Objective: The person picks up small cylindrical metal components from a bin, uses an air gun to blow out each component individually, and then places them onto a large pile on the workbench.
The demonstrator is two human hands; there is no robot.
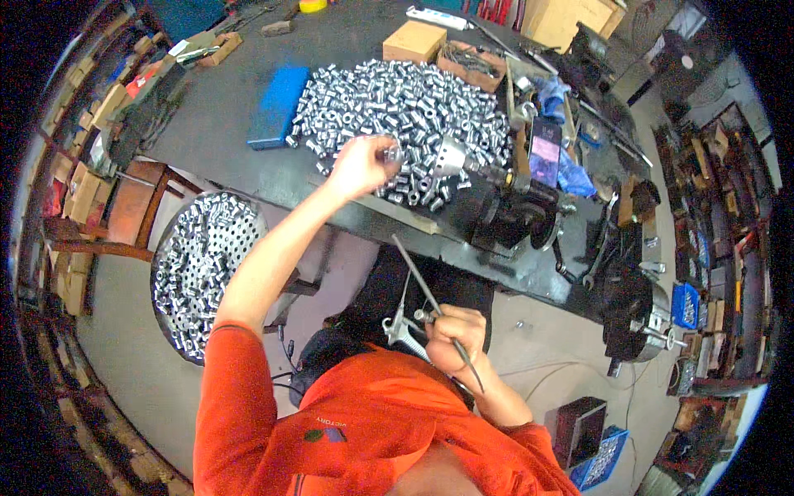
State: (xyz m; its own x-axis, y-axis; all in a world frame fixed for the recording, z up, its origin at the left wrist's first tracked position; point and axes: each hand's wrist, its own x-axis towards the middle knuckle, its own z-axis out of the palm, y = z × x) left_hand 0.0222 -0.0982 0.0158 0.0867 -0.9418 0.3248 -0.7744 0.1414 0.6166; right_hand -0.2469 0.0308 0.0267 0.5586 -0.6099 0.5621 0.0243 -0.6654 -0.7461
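In the lower centre, the right hand [456, 337] was closed around a thin metal rod [419, 277]. Farther off, above centre, the left hand [361, 169] pinched a small metal part [394, 154] left of a chuck [449, 157]; beyond, a heap of metal fittings [397, 103] lay at upper centre.

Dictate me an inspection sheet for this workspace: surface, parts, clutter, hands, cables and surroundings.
Surface: dark workbench, heaped near its middle.
Parts: pile of small metal cylinders; more lie on a round perforated plate.
Clutter: blue case, phone, wrenches.
Left hand: holds a metal piece by the pile.
Right hand: grips a thin rod; apparent air gun alongside, grip unclear.
Cables: thin cable across the floor.
Surroundings: loaded shelves both sides.
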